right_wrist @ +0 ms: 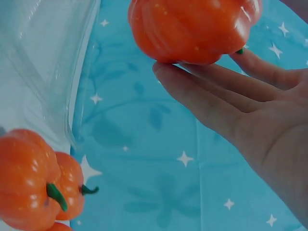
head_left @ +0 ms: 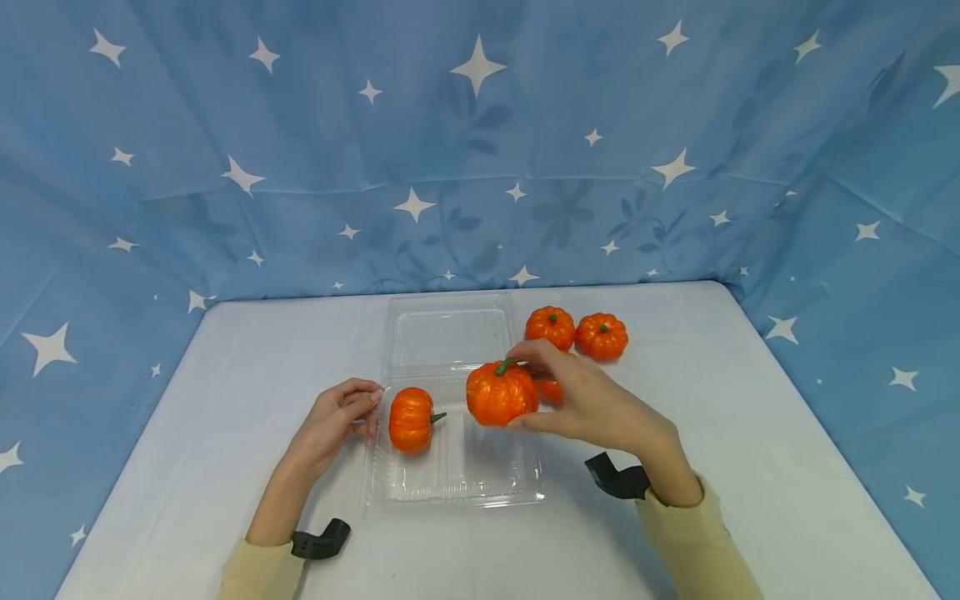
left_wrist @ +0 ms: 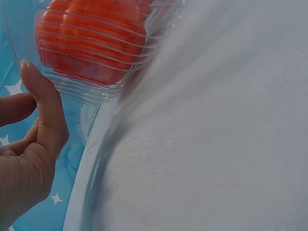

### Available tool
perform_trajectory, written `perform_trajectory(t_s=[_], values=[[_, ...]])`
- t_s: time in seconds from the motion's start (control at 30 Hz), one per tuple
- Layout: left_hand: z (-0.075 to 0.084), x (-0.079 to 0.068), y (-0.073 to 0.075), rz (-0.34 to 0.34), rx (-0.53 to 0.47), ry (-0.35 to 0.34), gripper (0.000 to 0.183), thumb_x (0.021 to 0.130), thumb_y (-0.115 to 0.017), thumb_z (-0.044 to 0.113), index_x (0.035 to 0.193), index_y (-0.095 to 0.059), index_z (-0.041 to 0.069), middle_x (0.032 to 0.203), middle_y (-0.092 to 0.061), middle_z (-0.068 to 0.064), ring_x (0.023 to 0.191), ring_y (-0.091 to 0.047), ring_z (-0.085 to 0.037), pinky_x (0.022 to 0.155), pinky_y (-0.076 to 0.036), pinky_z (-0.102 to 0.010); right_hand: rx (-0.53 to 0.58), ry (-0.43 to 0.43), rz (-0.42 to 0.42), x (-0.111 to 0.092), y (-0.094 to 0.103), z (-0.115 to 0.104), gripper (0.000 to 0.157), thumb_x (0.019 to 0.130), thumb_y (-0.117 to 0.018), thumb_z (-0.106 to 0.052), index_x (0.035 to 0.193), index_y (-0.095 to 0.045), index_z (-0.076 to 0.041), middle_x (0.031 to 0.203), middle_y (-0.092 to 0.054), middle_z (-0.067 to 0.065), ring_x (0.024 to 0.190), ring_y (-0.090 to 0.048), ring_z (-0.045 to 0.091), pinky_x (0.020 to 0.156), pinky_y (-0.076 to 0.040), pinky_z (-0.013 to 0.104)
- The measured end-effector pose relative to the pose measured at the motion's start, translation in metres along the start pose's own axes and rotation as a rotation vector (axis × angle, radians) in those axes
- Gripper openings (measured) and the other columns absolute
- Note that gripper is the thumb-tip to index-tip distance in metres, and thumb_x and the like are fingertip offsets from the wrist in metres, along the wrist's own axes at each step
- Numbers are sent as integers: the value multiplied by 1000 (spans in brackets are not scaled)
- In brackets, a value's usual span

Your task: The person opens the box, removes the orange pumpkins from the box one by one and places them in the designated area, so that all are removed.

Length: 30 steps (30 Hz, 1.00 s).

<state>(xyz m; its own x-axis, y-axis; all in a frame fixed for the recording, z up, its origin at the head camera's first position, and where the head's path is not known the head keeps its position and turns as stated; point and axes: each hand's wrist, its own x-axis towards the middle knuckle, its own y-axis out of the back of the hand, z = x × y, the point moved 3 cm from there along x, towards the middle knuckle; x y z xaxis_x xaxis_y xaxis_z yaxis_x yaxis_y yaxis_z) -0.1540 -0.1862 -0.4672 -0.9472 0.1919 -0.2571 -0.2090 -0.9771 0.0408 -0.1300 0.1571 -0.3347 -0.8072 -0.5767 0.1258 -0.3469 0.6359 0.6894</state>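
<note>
A glossy orange toy pumpkin (head_left: pixel 501 395) with a green stem is held above the right part of a clear plastic clamshell box (head_left: pixel 491 492). My right hand (head_left: pixel 600 404) grips it between thumb and fingers; the right wrist view shows fingertips against the pumpkin (right_wrist: pixel 192 31). Another toy pumpkin (head_left: pixel 410 421) lies on its side in the left part of the box, its stem pointing right. My left hand (head_left: pixel 337 421) is at the box's left edge, fingers loosely bent. In the left wrist view, one fingertip (left_wrist: pixel 29 67) appears to touch the clear rim.
Behind my right hand are two more toy pumpkins, one (head_left: pixel 550 327) beside the other (head_left: pixel 602 337), and a third (head_left: pixel 551 392) partly hidden by the hand. The open lid (head_left: pixel 450 333) lies flat behind the box. A white-covered table (head_left: pixel 750 467) meets a blue star-patterned curtain (head_left: pixel 450 125).
</note>
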Motion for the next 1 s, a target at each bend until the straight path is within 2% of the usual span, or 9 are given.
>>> perform_trajectory(t_s=[0.23,0.5,0.8,1.0], values=[[0,0,0,-4,-6,-2,40,106,-59,21,129,-50,-10,78,-59,-4,63,-55,-15,61,-55,-25,-40,-25,16,-4,10,7,64,82,-88,-15,136,-53,-13,128,-67,2,117,-68,23,97,-58,43],[-1,-1,1,3,-19,-1,37,106,-58,19,129,-50,-10,78,-59,-3,63,-56,-14,60,-55,-25,-104,-98,26,-8,23,16,65,83,-87,-14,135,-50,-7,130,-65,8,118,-66,29,99,-57,48],[1,-2,-1,2,3,-1,38,106,-58,21,130,-50,-8,78,-60,-3,65,-56,-15,62,-56,-25,-128,-207,71,-18,40,28,65,83,-87,-13,133,-46,-4,132,-64,16,124,-64,38,104,-52,55],[1,-2,0,2,-9,-3,37,106,-57,19,129,-50,-9,79,-60,-3,64,-56,-14,61,-55,-24,-175,-225,74,-16,42,33,65,82,-86,-8,131,-44,-2,128,-62,19,117,-65,39,100,-54,56]])
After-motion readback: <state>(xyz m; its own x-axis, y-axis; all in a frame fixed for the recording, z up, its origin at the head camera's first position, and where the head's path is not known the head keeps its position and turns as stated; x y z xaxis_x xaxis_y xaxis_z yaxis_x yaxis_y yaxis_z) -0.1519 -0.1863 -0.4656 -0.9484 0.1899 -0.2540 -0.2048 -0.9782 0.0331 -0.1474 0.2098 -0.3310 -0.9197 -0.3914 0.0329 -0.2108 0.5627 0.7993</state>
